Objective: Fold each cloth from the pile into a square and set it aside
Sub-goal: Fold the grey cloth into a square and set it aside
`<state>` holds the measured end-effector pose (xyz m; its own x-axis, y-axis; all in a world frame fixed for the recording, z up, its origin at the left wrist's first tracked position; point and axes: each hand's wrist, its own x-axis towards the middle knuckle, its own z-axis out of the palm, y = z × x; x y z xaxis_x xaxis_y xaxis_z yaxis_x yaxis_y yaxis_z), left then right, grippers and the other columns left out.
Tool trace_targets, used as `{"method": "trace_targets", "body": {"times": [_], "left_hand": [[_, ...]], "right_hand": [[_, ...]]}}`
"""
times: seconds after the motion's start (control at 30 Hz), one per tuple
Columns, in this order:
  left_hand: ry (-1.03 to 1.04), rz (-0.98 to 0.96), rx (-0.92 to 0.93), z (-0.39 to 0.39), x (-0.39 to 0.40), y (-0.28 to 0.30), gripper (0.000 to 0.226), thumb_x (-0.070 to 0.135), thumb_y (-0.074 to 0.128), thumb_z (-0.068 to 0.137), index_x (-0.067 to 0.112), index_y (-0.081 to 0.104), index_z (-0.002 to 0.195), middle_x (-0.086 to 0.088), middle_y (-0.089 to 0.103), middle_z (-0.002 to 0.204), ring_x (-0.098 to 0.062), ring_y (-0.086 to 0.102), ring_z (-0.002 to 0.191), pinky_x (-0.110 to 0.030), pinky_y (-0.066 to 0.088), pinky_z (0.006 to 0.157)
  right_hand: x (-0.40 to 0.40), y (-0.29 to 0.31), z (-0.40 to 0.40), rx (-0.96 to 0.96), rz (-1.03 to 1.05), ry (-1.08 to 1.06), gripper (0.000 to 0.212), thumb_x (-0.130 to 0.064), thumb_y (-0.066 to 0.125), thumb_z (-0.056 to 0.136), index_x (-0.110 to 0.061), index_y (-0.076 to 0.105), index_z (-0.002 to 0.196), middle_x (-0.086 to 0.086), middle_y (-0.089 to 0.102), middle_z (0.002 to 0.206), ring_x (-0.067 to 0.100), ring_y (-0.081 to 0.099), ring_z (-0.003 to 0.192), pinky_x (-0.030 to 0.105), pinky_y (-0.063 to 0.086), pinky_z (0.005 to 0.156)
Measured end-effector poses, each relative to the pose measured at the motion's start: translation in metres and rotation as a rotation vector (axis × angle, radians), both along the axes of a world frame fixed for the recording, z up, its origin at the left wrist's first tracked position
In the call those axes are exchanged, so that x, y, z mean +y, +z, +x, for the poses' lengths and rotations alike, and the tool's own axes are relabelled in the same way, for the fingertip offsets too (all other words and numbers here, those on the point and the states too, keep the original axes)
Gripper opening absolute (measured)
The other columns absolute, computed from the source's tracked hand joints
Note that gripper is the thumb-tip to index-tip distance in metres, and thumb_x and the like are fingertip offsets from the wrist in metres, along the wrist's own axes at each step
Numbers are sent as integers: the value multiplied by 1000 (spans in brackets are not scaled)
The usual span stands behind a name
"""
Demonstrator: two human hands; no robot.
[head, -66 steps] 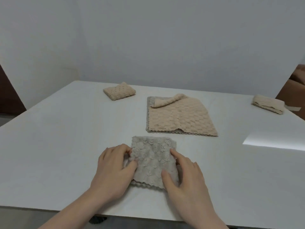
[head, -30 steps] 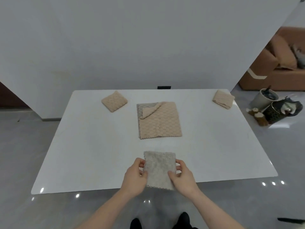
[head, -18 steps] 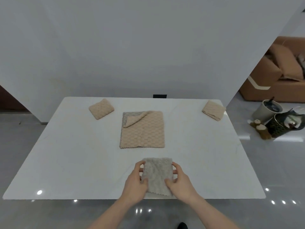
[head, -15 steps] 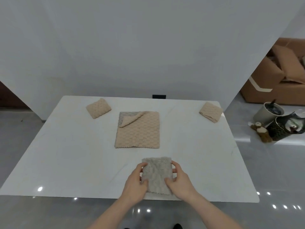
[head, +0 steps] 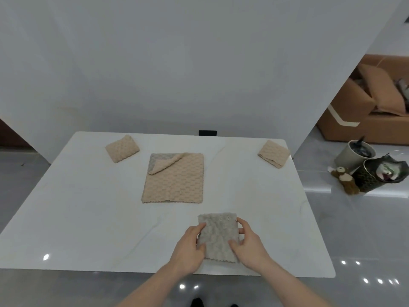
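Grey cloth point(head: 218, 237), folded down to a small square, sits at the near edge of the table point(head: 88, 218), and I've got both hands on it. My left hand point(head: 188, 249) pinches its left edge, thumb on top and fingers curled round the side; my right hand point(head: 247, 242) grips the right edge the same way, thumb pressed onto the near corner. Against the view two seconds back, I've pulled my head up and away: then the cloth filled the near view with both hands pressing it flat, now the whole tabletop shows and the hands have shifted from pressing to holding the sides. I read that as the fold being finished and the cloth ready to go to one side.

Looking over the surface now: the pile point(head: 174, 178) lies in the middle, a beige cloth on top with its far-left corner flipped back and a grey one showing beneath, so there's more to fold. One folded beige square point(head: 122, 148) rests at the far left, another folded beige square point(head: 274, 153) at the far right corner, close to the edge. White glossy table, plain white wall behind. Off to the right on the shiny floor stand two round containers point(head: 365, 165) with a small plush toy point(head: 345, 180) beside them, and a tan sofa point(head: 365, 107) beyond.
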<state>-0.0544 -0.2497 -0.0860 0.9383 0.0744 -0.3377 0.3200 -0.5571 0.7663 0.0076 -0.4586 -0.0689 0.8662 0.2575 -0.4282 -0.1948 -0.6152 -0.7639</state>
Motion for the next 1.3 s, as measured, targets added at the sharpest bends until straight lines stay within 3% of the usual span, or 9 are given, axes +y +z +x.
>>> {"method": "trace_targets", "body": {"times": [0.23,0.37,0.57,0.73,0.93,1.1,1.2,1.3], "left_hand": [[-66,6,37,9,-19,0,63,24,52,102,28,28,160,13,46,136,-3,55,109,-20,43,101],[-60,20,50,23,-33,-3,64,23,51,101,27,28,160,13,46,136,-4,56,108,-22,45,101],[-15,30,90,45,-76,-12,65,22,49,100,26,27,161,13,43,145,-4,52,114,-14,38,98],[38,50,128,79,-135,-19,67,23,52,99,23,27,161,10,44,143,-3,48,114,-11,33,95],[124,25,233,125,-221,-18,70,26,54,96,22,28,160,8,43,147,-11,50,126,-19,37,106],[161,1,311,157,-273,-20,76,26,55,90,21,28,161,3,45,146,-16,49,130,-25,39,109],[153,7,340,173,-295,-22,74,25,55,91,20,28,160,0,46,144,-18,49,130,-26,39,110],[147,20,341,191,-307,-25,77,37,49,82,21,35,156,-2,50,138,-23,52,126,-32,41,108]], "right_hand": [[-24,-7,19,-5,-55,11,66,-24,65,91,-37,34,148,-7,62,118,11,69,91,21,56,72],[-38,-9,35,-7,-67,35,65,-23,64,91,-37,35,148,-8,62,117,9,68,90,20,55,72],[-74,-18,70,1,-69,96,64,-21,64,91,-36,36,147,-9,61,116,8,67,89,15,51,67],[-129,-29,116,7,-62,177,64,-23,65,90,-39,37,145,-11,61,116,12,68,94,25,57,77],[-203,-41,171,35,-78,264,64,-20,63,92,-35,35,148,-7,61,121,14,68,95,17,51,68],[-245,-53,210,28,-131,341,65,-20,62,94,-31,34,151,-6,61,127,17,67,103,25,54,83],[-258,-55,226,6,-154,383,66,-17,62,95,-29,32,152,-12,55,121,12,62,103,20,47,80],[-262,-61,244,5,-162,394,66,-15,61,95,-28,33,153,-14,52,120,8,56,105,18,45,83]]}}
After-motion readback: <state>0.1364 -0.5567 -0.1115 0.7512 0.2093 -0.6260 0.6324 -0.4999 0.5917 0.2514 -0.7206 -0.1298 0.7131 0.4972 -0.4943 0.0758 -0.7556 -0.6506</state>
